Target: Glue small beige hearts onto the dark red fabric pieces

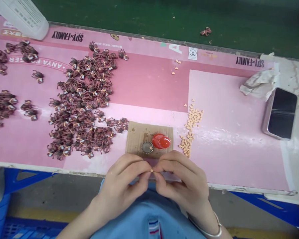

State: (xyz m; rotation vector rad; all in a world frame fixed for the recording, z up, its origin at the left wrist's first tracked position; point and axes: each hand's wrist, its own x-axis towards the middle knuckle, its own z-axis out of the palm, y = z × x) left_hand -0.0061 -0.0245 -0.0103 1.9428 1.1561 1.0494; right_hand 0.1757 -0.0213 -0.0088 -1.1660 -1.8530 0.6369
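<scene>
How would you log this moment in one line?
left hand: pinching tan bit | right hand: pinching same bit | cardboard: bottle cap and red piece on it | brown pieces: heaped left | phone: right

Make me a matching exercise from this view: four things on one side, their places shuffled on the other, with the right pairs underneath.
Things
1. Tiny orange piece
2. Glossy red object
3. Phone
4. Pale bottle

Places
A. On the brown cardboard
B. In the picture's upper left corner
C. Where the fingers of the left hand and right hand meet
D. Near the crumpled paper, dark screen up

Right pairs: 1-C, 2-A, 3-D, 4-B
</scene>
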